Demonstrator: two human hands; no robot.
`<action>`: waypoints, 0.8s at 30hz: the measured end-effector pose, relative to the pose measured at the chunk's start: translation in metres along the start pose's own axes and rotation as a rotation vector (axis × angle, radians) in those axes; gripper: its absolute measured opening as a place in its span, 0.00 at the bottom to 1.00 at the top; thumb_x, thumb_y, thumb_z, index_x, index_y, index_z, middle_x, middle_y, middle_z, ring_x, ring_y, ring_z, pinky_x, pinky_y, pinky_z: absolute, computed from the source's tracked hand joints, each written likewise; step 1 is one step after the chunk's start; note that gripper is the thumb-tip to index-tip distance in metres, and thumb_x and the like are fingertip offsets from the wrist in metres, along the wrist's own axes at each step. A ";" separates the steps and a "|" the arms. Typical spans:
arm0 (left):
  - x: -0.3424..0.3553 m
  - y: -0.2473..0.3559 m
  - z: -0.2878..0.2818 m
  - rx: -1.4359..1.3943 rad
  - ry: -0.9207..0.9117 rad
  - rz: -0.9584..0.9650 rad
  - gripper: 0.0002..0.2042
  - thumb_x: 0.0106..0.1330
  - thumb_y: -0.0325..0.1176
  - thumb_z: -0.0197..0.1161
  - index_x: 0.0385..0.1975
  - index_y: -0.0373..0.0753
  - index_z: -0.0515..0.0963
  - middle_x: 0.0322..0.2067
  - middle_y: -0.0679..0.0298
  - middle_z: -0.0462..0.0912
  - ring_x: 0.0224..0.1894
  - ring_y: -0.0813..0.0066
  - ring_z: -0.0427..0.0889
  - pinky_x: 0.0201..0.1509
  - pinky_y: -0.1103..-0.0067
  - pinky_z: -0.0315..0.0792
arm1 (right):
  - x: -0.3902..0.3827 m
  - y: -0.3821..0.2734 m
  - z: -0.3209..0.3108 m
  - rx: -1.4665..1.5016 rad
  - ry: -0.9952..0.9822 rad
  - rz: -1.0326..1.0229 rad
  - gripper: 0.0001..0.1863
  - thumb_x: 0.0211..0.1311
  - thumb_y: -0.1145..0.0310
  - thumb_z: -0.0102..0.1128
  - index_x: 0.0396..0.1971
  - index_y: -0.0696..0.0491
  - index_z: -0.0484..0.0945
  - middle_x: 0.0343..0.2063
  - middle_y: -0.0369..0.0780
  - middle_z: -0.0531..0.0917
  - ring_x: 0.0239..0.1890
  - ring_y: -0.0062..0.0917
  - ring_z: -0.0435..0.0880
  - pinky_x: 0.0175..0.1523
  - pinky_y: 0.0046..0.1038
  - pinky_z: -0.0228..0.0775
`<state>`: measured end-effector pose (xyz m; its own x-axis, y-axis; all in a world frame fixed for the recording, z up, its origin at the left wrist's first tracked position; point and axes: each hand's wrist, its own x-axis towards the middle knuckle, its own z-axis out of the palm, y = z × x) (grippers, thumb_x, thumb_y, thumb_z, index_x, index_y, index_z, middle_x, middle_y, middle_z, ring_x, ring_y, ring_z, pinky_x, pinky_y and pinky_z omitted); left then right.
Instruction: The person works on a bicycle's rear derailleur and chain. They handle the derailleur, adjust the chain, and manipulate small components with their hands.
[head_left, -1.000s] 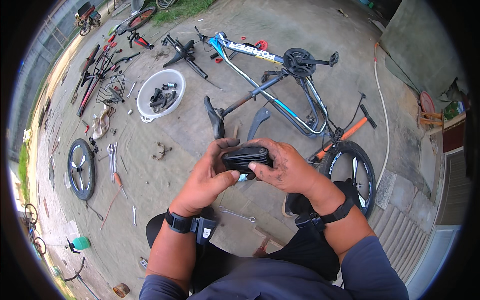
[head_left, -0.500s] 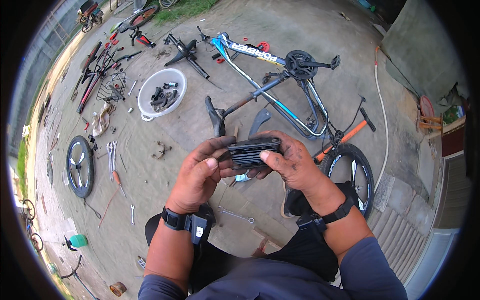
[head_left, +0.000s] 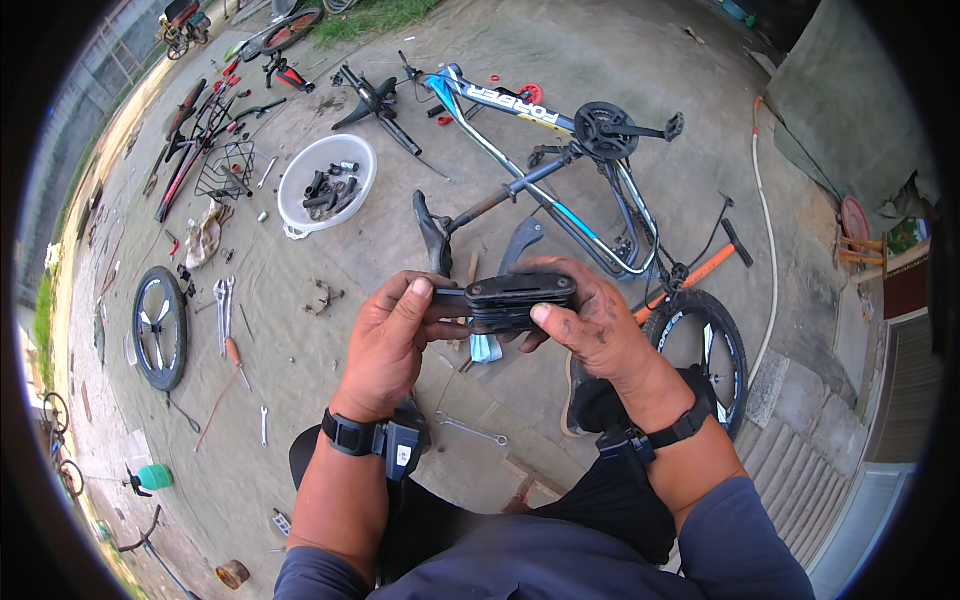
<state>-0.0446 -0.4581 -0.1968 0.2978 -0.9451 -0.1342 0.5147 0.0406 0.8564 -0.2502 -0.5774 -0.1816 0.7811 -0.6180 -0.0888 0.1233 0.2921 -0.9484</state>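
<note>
A black folding multi-tool (head_left: 520,292) is held level in front of me, over the ground. My right hand (head_left: 592,325) is closed around its right end, with the thumb pressed on the near side. At its left end a thin bit sticks out, and my left hand (head_left: 392,335) pinches that bit between thumb and fingers. Beyond my hands lies a blue, white and black bicycle frame (head_left: 535,182) with its crankset (head_left: 605,130) attached. A black bicycle saddle (head_left: 432,232) sits on the seat post just past my left hand.
A white basin (head_left: 330,222) of small dark parts stands at the far left. Wrenches (head_left: 222,305), a screwdriver (head_left: 234,352) and a loose wheel (head_left: 160,328) lie at left. An orange floor pump (head_left: 695,275) and another wheel (head_left: 738,375) are at right.
My left hand has shifted left and slightly up, drawing a thin bit out from the multi-tool's end. The multi-tool body has moved a little to the right in my right hand.
</note>
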 end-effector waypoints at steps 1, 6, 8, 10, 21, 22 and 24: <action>0.000 0.001 0.001 0.040 0.010 0.019 0.13 0.78 0.37 0.55 0.49 0.32 0.77 0.40 0.57 0.86 0.41 0.65 0.88 0.49 0.66 0.84 | 0.001 0.000 -0.001 -0.034 0.008 -0.024 0.29 0.65 0.63 0.68 0.61 0.60 0.70 0.46 0.45 0.84 0.42 0.32 0.89 0.40 0.28 0.84; -0.002 -0.002 -0.001 0.328 0.026 0.058 0.12 0.76 0.35 0.61 0.48 0.31 0.78 0.40 0.59 0.87 0.41 0.73 0.85 0.47 0.76 0.80 | 0.002 0.003 -0.002 -0.115 0.016 -0.026 0.26 0.65 0.69 0.69 0.60 0.59 0.72 0.47 0.42 0.82 0.45 0.25 0.86 0.43 0.26 0.84; -0.002 -0.005 -0.001 0.416 0.074 0.112 0.12 0.76 0.35 0.62 0.46 0.31 0.79 0.37 0.60 0.86 0.39 0.75 0.85 0.46 0.78 0.80 | 0.003 0.009 -0.002 -0.145 0.036 -0.074 0.25 0.65 0.71 0.69 0.60 0.59 0.73 0.48 0.41 0.82 0.45 0.23 0.85 0.44 0.25 0.83; -0.001 -0.009 0.002 0.531 0.131 0.186 0.13 0.76 0.38 0.61 0.43 0.32 0.79 0.34 0.61 0.86 0.37 0.75 0.85 0.45 0.78 0.79 | 0.006 0.015 -0.002 -0.217 0.061 -0.166 0.25 0.66 0.73 0.68 0.60 0.59 0.73 0.48 0.40 0.81 0.46 0.22 0.84 0.45 0.25 0.83; -0.009 -0.034 0.029 0.641 0.123 0.113 0.14 0.80 0.37 0.54 0.38 0.30 0.77 0.31 0.60 0.87 0.34 0.77 0.85 0.40 0.79 0.79 | 0.012 0.023 -0.003 -0.717 0.185 -0.625 0.26 0.59 0.81 0.71 0.58 0.58 0.75 0.53 0.44 0.83 0.53 0.28 0.84 0.57 0.28 0.76; -0.011 -0.033 0.031 0.602 0.101 0.082 0.15 0.80 0.37 0.53 0.38 0.30 0.77 0.31 0.60 0.87 0.34 0.77 0.85 0.40 0.79 0.79 | 0.014 0.023 -0.003 -0.752 0.175 -0.673 0.26 0.58 0.81 0.71 0.57 0.58 0.76 0.54 0.45 0.83 0.53 0.29 0.84 0.58 0.29 0.75; -0.011 -0.032 0.031 0.527 0.084 0.066 0.16 0.81 0.38 0.50 0.38 0.30 0.76 0.31 0.59 0.86 0.34 0.76 0.86 0.40 0.78 0.79 | 0.014 0.023 0.000 -0.734 0.188 -0.662 0.26 0.57 0.82 0.71 0.56 0.57 0.76 0.53 0.45 0.83 0.54 0.31 0.84 0.58 0.30 0.75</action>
<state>-0.0893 -0.4596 -0.2071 0.3907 -0.9159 -0.0923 0.0253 -0.0895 0.9957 -0.2362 -0.5798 -0.2046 0.5751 -0.6170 0.5372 0.0405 -0.6344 -0.7719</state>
